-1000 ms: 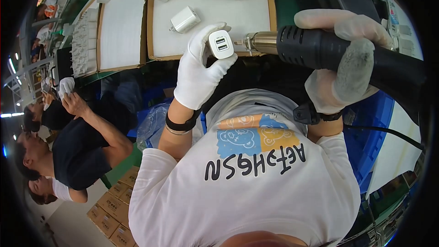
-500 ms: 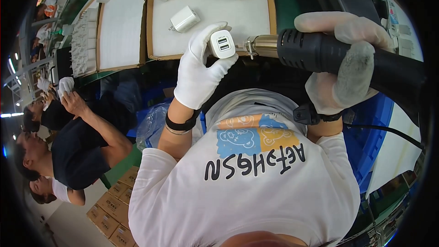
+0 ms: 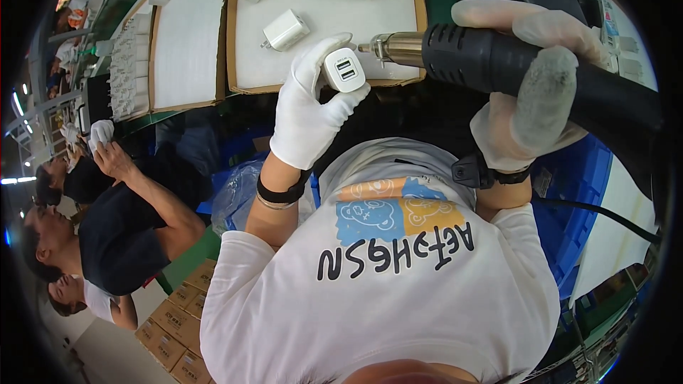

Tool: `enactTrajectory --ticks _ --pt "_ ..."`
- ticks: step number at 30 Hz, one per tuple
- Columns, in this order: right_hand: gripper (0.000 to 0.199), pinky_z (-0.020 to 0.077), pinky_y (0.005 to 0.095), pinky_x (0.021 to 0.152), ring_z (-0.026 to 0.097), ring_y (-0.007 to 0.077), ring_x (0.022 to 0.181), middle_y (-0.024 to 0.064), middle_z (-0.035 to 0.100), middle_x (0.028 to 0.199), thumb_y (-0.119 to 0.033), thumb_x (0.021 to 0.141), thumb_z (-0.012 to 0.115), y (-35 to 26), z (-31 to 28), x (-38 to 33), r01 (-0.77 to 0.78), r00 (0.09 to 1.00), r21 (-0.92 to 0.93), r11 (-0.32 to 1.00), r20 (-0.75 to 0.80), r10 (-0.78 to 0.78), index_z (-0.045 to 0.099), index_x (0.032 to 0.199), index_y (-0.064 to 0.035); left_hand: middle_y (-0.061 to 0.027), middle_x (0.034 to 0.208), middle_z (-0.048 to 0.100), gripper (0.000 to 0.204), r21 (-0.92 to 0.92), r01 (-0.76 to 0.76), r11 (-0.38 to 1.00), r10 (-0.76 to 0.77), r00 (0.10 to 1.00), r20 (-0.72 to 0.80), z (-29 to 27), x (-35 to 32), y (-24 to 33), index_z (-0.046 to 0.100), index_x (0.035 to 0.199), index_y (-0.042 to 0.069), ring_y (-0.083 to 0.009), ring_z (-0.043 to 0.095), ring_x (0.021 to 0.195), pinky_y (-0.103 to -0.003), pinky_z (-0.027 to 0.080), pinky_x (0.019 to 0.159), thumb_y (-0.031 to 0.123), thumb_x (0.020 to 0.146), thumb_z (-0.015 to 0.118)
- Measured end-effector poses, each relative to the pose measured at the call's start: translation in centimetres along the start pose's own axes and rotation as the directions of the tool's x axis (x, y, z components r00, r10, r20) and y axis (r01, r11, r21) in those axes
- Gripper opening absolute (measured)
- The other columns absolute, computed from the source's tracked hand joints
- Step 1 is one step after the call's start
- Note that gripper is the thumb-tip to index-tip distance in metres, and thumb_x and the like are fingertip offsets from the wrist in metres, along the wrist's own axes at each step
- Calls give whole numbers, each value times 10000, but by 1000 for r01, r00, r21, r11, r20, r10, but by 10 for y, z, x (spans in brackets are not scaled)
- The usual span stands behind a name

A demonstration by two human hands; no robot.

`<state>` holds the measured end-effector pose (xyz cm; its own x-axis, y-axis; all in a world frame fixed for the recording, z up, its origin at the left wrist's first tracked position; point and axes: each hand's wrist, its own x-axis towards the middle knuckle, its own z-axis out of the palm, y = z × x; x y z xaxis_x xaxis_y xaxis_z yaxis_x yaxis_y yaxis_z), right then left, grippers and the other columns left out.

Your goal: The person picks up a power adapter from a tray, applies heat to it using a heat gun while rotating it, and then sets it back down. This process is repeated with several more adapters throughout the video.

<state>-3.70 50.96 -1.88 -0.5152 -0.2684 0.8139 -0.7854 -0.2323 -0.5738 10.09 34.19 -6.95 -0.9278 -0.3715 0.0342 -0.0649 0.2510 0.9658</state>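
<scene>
My left hand (image 3: 307, 110), in a white glove, holds a small white charger plug (image 3: 343, 70) with two ports facing me. My right hand (image 3: 526, 92), in a thin glove, grips the black body of a hot-air gun (image 3: 498, 64). The gun's metal nozzle (image 3: 395, 48) points left, its tip just right of the charger and a little apart from it. Both are held above the front edge of a white work mat (image 3: 334, 21) in a cardboard-rimmed tray.
Several white chargers (image 3: 284, 30) lie on the mat. A second white mat (image 3: 188, 35) lies to the left, with a row of white parts (image 3: 128, 64) beside it. People (image 3: 121, 220) sit at left. A blue bin (image 3: 576, 192) and cardboard boxes (image 3: 178, 327) are below.
The charger and the gun's nozzle have stayed almost in place; the nozzle tip has drawn back slightly to the right of the charger.
</scene>
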Motion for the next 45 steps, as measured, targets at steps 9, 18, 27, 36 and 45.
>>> enactTrajectory --ticks 9,18,27,36,45 --pt "237 475 224 452 604 164 520 178 656 697 -238 889 497 3 0 13 141 985 -74 987 113 -133 532 885 -4 -56 1122 512 597 10 -23 1000 23 1000 -8 0 0 -3 488 1234 68 -138 550 987 -261 483 834 -53 692 708" --pt "269 482 235 477 605 170 539 179 656 709 -279 895 479 3 2 3 53 998 -51 997 30 -51 533 893 -15 -58 1132 506 596 62 -41 997 41 999 -6 0 1 -2 489 1231 68 -138 550 993 -262 483 837 -49 690 710" --pt "303 488 246 502 606 176 557 181 656 721 -319 901 460 3 1 -1 26 1000 -41 999 1 -26 533 901 -26 -59 1147 498 598 8 -20 1000 20 1000 -10 0 -1 -1 488 1234 70 -143 548 1000 -267 481 844 -52 690 705" --pt "336 495 256 527 607 181 576 183 656 733 -360 906 442 0 -4 -6 7 999 -38 999 -45 -9 534 909 -36 -55 1144 498 591 11 1 1000 -1 1000 -9 1 -1 1 494 1234 74 -133 542 997 -264 479 842 -49 694 701" --pt "370 501 267 551 607 187 594 184 655 745 -400 912 424 -6 -13 -14 -29 993 -14 999 -113 28 534 917 -47 -53 1136 499 597 -72 43 997 -44 999 -17 0 -1 1 498 1229 76 -129 541 984 -265 474 845 -30 683 716"
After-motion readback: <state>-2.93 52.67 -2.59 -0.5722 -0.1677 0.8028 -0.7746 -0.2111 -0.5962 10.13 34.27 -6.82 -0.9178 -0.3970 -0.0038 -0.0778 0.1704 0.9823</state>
